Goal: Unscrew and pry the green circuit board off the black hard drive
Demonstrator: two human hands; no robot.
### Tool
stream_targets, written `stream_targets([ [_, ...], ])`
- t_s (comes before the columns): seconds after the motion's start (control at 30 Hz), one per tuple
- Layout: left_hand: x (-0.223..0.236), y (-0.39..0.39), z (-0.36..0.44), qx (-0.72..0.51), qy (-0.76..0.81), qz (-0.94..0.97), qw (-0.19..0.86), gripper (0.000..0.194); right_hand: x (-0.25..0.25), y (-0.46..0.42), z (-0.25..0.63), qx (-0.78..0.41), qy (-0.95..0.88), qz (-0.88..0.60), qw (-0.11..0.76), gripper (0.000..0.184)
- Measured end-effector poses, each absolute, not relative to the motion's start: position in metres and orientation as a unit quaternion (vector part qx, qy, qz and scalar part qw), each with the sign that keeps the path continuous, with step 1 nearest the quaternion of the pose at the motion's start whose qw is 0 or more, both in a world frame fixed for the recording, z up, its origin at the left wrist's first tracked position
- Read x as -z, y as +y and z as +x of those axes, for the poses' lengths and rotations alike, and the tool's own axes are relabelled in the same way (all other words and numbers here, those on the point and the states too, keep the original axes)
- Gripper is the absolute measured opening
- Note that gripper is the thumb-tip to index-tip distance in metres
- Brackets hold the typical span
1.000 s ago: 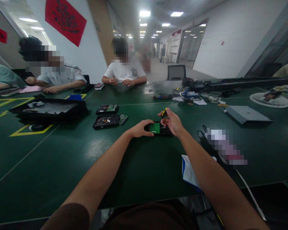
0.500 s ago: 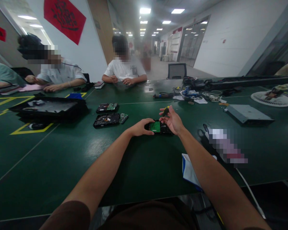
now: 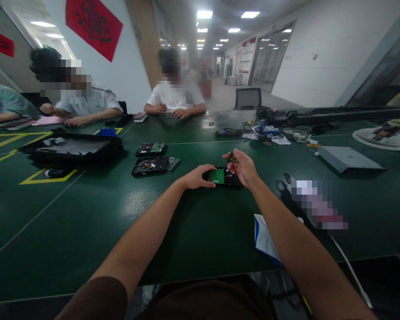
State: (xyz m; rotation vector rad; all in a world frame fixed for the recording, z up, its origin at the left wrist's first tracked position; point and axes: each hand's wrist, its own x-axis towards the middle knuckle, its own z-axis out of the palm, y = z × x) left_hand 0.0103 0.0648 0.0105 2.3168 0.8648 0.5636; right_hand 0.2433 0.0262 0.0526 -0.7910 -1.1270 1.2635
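A hard drive [image 3: 217, 176] lies on the green table in front of me, its green circuit board facing up. Curled around its left end is my left hand [image 3: 197, 177], thumb at the near edge and fingers at the far edge. Over the right end, my right hand [image 3: 244, 169] is closed on a screwdriver [image 3: 232, 155] with a dark and yellow handle. The screwdriver's tip is hidden by the fingers. To the left lie two more hard drives, an opened one [image 3: 150, 166] and one behind it [image 3: 151, 149], with a loose circuit board [image 3: 174, 163] beside the nearer.
A black tray [image 3: 70, 153] stands at the left. Cables [image 3: 266, 129] and a grey metal box [image 3: 351, 158] lie to the right. A blue-white packet [image 3: 266, 238] sits under my right forearm, near a blurred-out object [image 3: 316, 204]. Two people [image 3: 175, 100] [image 3: 86, 104] sit across the table.
My right hand has turned slightly and its fingers have curled more around the screwdriver, whose handle shows less. The left hand stays on the hard drive. The whole view has shifted a little.
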Motion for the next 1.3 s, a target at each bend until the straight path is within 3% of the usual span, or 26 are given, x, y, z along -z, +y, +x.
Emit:
stream_targets([
  [0.33, -0.0105, 0.0645, 0.0089, -0.21, 0.331, 0.87, 0.3, 0.085, -0.0539, 0.0268, 0.2423, -0.567, -0.459, -0.322, 0.603, 0.047],
  [0.63, -0.0105, 0.0649, 0.0094, -0.213, 0.326, 0.87, 0.301, 0.085, -0.0533, 0.0266, 0.2428, -0.536, -0.49, -0.338, 0.599, 0.036],
  [0.87, -0.013, 0.0625, 0.0101, -0.211, 0.328, 0.872, 0.297, 0.084, -0.0552, 0.0256, 0.2416, -0.541, -0.478, -0.334, 0.606, 0.045],
  [1.1, -0.0109, 0.0635, 0.0094, -0.215, 0.325, 0.87, 0.303, 0.084, -0.0534, 0.0268, 0.241, -0.518, -0.498, -0.348, 0.602, 0.037],
  [1.3, -0.0097, 0.065, 0.0095, -0.209, 0.332, 0.87, 0.299, 0.085, -0.0547, 0.0259, 0.2387, -0.541, -0.475, -0.333, 0.609, 0.042],
])
